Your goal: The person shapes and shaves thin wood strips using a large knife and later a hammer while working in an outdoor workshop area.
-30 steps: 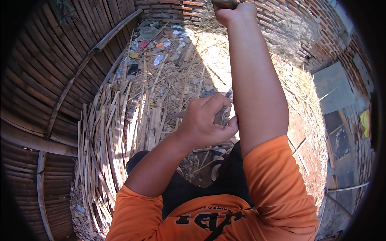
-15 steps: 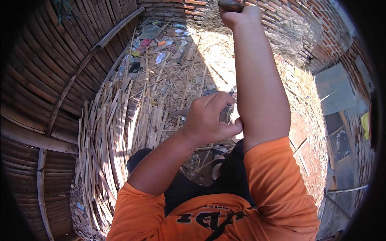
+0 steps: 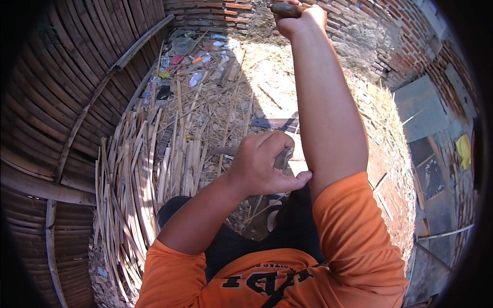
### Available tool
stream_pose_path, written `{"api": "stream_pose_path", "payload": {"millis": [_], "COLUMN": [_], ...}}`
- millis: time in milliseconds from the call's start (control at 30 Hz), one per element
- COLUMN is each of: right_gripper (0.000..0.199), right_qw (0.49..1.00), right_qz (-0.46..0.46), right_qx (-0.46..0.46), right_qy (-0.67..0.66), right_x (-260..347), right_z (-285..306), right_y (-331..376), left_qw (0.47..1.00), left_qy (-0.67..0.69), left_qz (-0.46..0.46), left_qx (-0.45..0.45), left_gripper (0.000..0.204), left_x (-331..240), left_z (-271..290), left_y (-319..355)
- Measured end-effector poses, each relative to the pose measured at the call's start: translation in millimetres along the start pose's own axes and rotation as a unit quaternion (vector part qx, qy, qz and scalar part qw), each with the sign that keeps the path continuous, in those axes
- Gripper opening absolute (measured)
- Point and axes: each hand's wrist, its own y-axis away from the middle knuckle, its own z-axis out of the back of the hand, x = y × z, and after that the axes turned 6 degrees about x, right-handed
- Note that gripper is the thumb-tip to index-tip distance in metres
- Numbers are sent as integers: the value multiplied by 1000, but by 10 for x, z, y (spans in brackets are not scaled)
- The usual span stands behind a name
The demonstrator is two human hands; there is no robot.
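With twelve o'clock straight ahead of the person, the right hand (image 3: 304, 20) is stretched out to one o'clock, its fingers wrapped round a brown, rounded handle (image 3: 286, 10). The handle points toward eleven from the fist; whatever it belongs to is hidden or out of view. The left hand (image 3: 257, 161) is near the centre of the view, fingers curled and thumb standing away from them, its tip right by the inner side of the right forearm (image 3: 328, 102). A greyish piece (image 3: 281, 160) shows in the gap between thumb and fingers (mostly covered, so I cannot make out whether it is gripped). A brown stick-like piece (image 3: 223, 151) juts out at nine o'clock from the left hand, its near end hidden. Just beyond that hand, toward one o'clock, a dark flat bar (image 3: 268, 123) lies on the ground.

Long pale strips (image 3: 128, 185) are heaped from eight to ten o'clock, beside a dark slatted wall (image 3: 67, 82). At eleven, scattered litter (image 3: 195, 79) lies on the straw-strewn ground (image 3: 272, 66). A brick wall (image 3: 205, 18) spans eleven to two, and a yellow sheet (image 3: 463, 151) hangs at three. The orange shirt (image 3: 354, 220) fills six o'clock.
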Motion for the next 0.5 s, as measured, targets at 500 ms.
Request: {"api": "stream_pose_path", "payload": {"millis": [500], "right_gripper": [33], "right_qw": [997], "right_qz": [-72], "right_qx": [-2], "right_qy": [-29], "right_x": [-173], "right_z": [123], "right_y": [68], "left_qw": [994], "left_qy": [-77], "left_qz": [22], "left_qx": [-73], "left_gripper": [43], "left_x": [69], "left_z": [-6], "left_y": [-27]}}
